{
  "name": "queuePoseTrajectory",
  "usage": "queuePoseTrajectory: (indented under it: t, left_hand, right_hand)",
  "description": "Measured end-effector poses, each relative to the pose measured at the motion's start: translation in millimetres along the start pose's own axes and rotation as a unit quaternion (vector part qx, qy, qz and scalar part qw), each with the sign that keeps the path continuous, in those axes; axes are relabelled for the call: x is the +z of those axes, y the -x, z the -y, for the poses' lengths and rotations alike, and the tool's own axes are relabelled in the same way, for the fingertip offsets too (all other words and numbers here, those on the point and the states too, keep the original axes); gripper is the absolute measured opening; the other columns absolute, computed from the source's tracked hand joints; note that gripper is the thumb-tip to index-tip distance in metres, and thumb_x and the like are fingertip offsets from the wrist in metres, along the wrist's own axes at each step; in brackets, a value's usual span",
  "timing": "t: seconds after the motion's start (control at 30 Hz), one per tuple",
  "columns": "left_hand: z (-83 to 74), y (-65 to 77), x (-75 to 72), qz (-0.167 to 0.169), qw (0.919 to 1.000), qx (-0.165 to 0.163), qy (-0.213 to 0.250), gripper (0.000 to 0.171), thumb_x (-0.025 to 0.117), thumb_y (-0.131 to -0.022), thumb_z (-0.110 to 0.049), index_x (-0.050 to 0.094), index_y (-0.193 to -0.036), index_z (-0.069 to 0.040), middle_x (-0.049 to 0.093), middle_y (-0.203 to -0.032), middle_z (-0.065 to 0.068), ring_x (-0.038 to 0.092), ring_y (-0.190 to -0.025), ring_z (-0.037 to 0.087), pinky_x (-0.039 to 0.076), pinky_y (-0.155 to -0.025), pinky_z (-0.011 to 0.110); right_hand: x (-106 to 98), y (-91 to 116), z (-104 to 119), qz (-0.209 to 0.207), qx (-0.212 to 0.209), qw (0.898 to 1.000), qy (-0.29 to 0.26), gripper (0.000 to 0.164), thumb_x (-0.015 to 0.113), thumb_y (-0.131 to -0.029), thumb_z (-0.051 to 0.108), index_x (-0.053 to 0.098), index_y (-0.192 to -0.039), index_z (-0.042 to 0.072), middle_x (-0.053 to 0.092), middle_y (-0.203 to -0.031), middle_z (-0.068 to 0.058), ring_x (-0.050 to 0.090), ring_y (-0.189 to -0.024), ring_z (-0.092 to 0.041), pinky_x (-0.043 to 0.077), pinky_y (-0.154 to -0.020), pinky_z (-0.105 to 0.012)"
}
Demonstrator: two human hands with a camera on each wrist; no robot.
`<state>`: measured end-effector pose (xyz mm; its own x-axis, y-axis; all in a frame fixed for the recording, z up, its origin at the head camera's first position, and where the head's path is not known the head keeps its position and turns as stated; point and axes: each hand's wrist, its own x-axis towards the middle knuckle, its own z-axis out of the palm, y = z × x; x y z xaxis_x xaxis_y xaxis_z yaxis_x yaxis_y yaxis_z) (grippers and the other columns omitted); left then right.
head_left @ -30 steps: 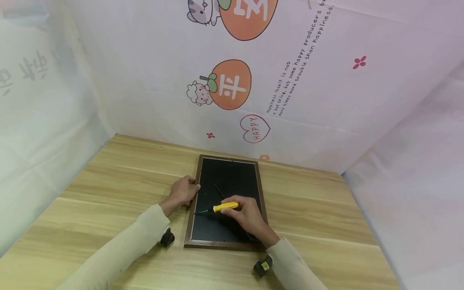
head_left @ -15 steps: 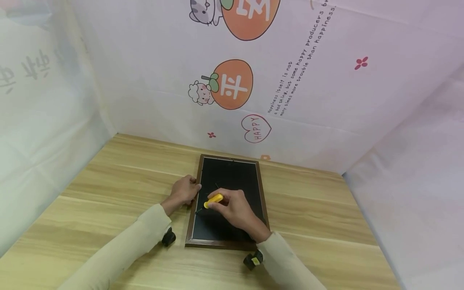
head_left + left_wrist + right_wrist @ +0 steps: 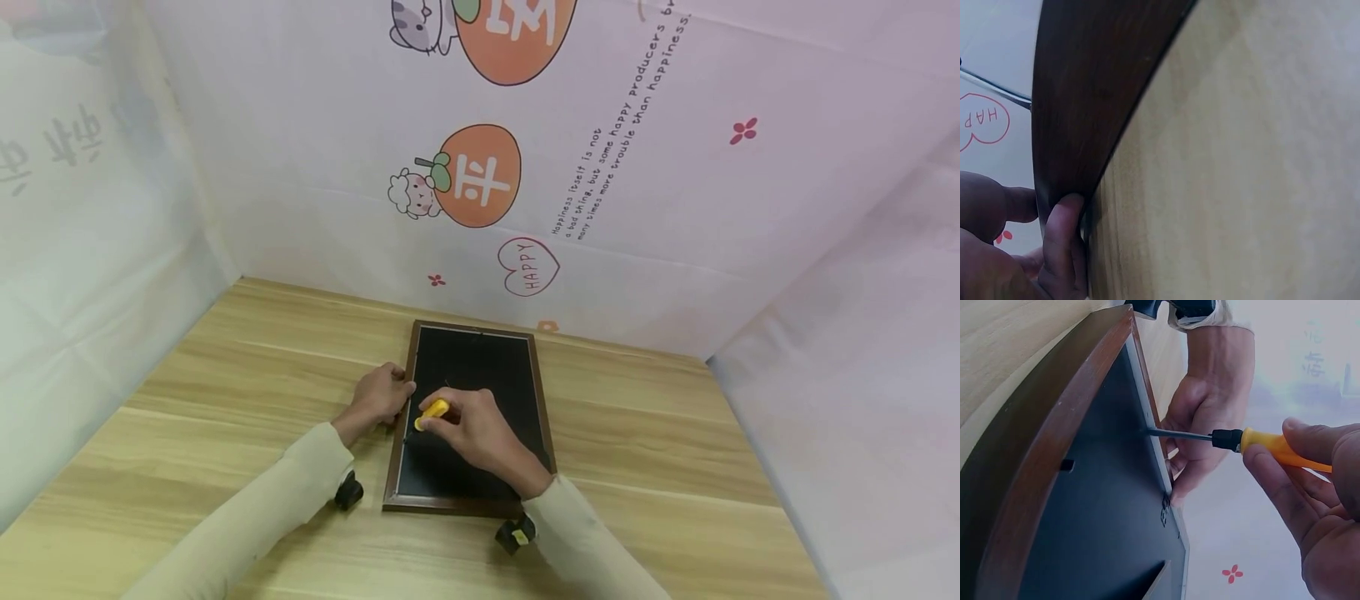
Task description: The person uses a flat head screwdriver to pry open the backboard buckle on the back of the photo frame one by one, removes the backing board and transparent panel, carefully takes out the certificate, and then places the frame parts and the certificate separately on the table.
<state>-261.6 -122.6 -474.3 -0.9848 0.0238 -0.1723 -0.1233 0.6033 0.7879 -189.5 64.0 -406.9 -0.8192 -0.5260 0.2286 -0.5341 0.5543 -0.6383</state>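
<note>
A picture frame with a brown border (image 3: 450, 505) lies back side up on the table, showing its black backing board (image 3: 480, 358). My left hand (image 3: 375, 393) grips the frame's left border, thumb on the upper edge and fingers against the outer side. In my right hand (image 3: 480, 429) is a screwdriver, its yellow handle (image 3: 1275, 447) pinched between thumb and fingers. The metal shaft (image 3: 1182, 434) reaches down to the board's left edge, beside the border near my left hand. Its tip is too small to make out clearly.
A small black tab (image 3: 1067, 465) sits at one border, and a small dark hook (image 3: 1165, 509) at another. Part of a stand leg (image 3: 1159, 582) rises from the board. The wood-grain table (image 3: 645, 450) meets a printed white wall (image 3: 637, 275) behind the frame.
My right hand has moved left over the board, and the screwdriver has tilted from lying low to more upright. Its tip end stays at the left edge. My left hand holds its place.
</note>
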Motion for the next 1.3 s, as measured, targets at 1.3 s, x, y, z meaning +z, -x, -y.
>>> queuePoseTrajectory:
  t: [1.3]
  left_hand:
    - [-1.7,-1.1,-1.5,0.006,0.9993,0.004,-0.037,0.045,0.057,-0.099,-0.03,0.051,-0.134,-0.002,0.064,-0.12,0.023,0.064,-0.06,0.019,0.053,-0.05,0.028]
  right_hand:
    - [3,-1,9,0.004,-0.02,0.999,0.035,0.019,0.071,-0.091,0.021,0.07,-0.105,0.008,0.073,-0.089,-0.002,0.065,-0.071,-0.009,0.051,-0.061,-0.011]
